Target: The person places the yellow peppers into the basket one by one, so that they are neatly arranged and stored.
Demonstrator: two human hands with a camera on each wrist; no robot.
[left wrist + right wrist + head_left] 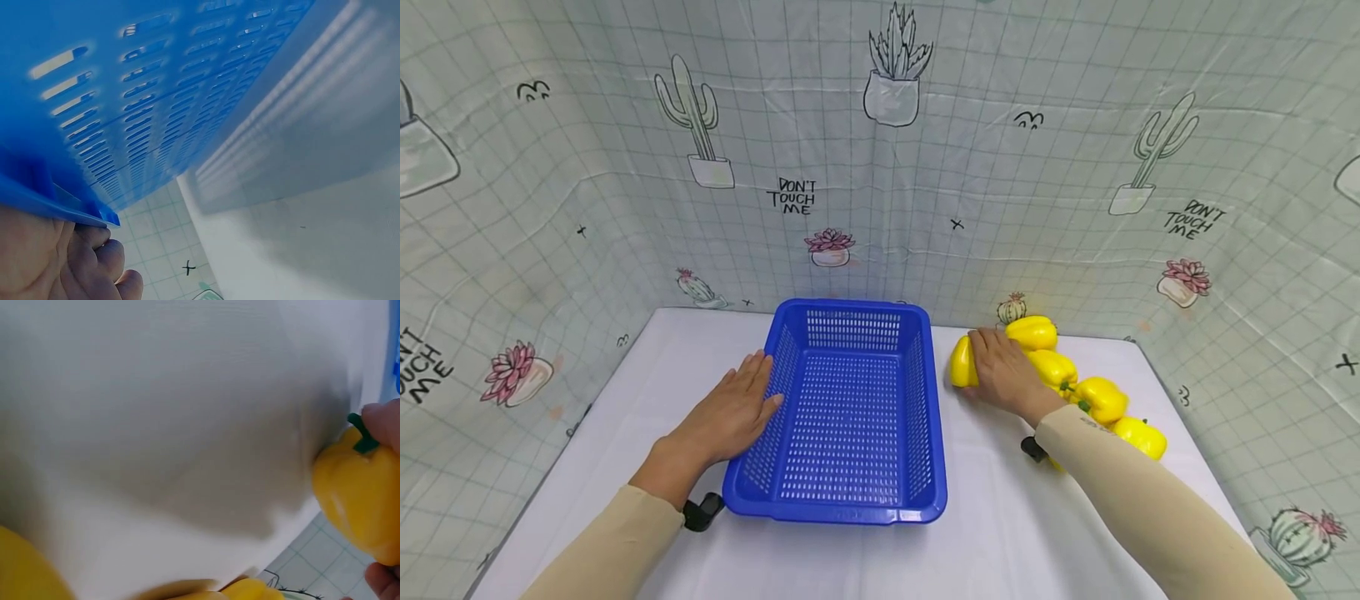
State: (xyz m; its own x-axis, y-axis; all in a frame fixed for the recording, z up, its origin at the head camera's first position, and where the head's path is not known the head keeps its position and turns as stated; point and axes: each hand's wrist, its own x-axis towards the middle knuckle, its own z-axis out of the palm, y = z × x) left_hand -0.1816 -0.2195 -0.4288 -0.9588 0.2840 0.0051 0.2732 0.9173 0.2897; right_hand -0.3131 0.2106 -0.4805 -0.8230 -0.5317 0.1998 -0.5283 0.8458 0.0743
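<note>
A blue perforated plastic basket (850,417) stands on the white table. My left hand (733,412) rests on its left rim, fingers straight and lying along the edge, the thumb over the inner side. In the left wrist view the palm and fingers (94,262) lie against the underside of the rim. To the right of the basket, my right hand (1003,371) grips a yellow bell pepper (961,362). The right wrist view has this pepper's green stem (364,437) by the thumb, with a fingertip at the opposite side.
Several more yellow bell peppers (1101,398) lie in a loose row around and beyond the right hand and forearm. A grid-patterned cloth (880,167) with cactus drawings hangs behind the table and along both sides. Black wrist-worn pieces (702,512) show below the hands.
</note>
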